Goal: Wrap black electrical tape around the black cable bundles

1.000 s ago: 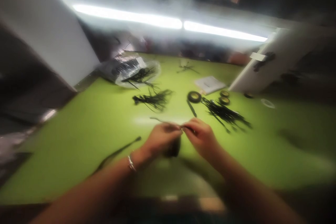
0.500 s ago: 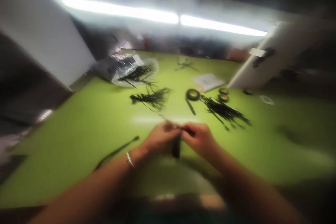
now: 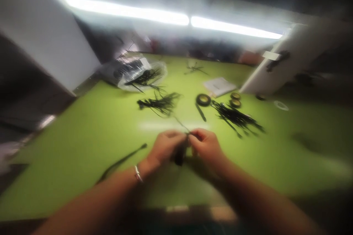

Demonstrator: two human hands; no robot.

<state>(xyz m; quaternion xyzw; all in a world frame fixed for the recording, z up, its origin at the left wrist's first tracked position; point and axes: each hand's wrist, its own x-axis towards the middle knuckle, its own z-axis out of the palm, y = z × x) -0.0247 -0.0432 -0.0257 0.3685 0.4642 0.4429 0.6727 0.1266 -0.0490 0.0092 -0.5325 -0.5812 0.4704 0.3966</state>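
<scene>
Left hand: The person's left hand is at the lower middle of the frame, thumb and fingers pinched together on a dark piece.
Right hand: The right hand is just beside it, fingers curled and closed on a thin wire; the fingertips of both hands meet or nearly meet, too blurred to tell.
Wire: It slants from the fingertips toward the upper left.
Dark piece: It hangs below the fingertips, at lower middle; its shape is blurred.
Bracelet: A bracelet circles the left wrist.
Cable: A black cable lies left of the left hand, on the green table.
Center of frame: A bundle of black wires lies left of a large tape roll.
Right of center: Two small tape rolls sit near a second black bundle.
Upper left: An open plastic bag holds more black strands.
Above center: A white packet lies flat.
</scene>
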